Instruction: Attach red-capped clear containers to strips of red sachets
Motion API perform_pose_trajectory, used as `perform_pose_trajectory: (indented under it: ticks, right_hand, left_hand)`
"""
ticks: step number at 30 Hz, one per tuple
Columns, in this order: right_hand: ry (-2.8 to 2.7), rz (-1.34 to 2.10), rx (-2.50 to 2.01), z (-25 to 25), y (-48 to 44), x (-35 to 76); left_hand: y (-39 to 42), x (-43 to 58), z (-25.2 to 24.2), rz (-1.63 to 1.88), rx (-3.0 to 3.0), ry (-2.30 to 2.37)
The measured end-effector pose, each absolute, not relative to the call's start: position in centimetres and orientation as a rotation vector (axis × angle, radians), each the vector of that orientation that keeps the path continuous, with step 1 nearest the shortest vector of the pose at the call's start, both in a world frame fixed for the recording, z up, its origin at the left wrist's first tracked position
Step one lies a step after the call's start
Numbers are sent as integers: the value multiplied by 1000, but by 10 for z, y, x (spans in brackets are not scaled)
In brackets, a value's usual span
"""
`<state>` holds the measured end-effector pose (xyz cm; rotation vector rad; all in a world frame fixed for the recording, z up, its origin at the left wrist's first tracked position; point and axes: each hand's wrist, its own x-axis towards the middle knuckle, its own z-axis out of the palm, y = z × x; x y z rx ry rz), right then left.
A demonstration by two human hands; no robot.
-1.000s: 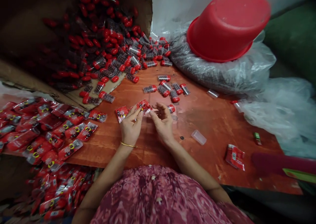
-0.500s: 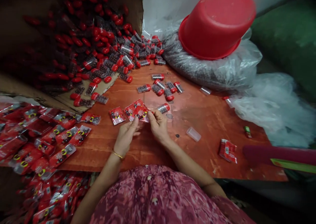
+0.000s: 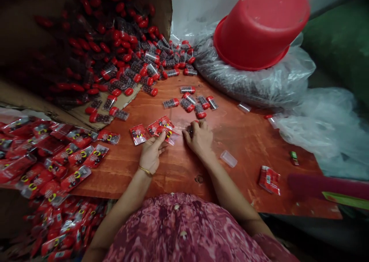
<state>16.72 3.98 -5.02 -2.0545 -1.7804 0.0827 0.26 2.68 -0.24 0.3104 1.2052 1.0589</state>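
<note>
My left hand (image 3: 152, 153), with a gold bangle at the wrist, pinches a small red printed plastic packet (image 3: 170, 134) between thumb and fingers. Two more stacks or pieces of such packets lie on the table just beyond it, one red packet (image 3: 138, 134) being at the far left of these. My right hand (image 3: 202, 139) is closed over a small red-capped clear container, mostly hidden under the fingers. Several like containers (image 3: 200, 110) with dark beads inside lie loose beyond the right hand.
At the back left, an open cardboard box (image 3: 129, 100) spills many red-capped containers. Filled red packets (image 3: 72, 177) are heaped at the left. A red tub (image 3: 259, 27) rests upside down on a clear bag (image 3: 253, 85). An uncapped clear tube (image 3: 228, 159) lies at the right on the wooden table (image 3: 178, 177).
My right hand has let go of the packet and moved right onto the container lying nearby. The left hand keeps the packet. The whole view has shifted slightly.
</note>
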Motion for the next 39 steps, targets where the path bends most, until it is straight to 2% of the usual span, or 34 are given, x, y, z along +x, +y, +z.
perform_pose_trajectory:
  ticks: [4,11,14,22,28,39]
  right_hand:
    - [-1949,87,-1945,-57,21,184]
    - [-1807,54,-1965,-75,8,202]
    - [-1751,194,-1855,-70,5,206]
    - [-1322,985,-1392,-10,-34,184]
    - [-1391,1099,-1331,7,-29,169]
    - [-1228,1188,-1292,-10,-25,154]
  left_hand:
    - [27,0,-4,1031,225,1169]
    - [23,-1,-2,995,250,1144]
    - [22,-3,-1,1005,225,1144]
    - [21,-3,1,1021,345,1107]
    - [18,-3,2,1024,501,1134]
    - [17,9,-5,1109,511,1000]
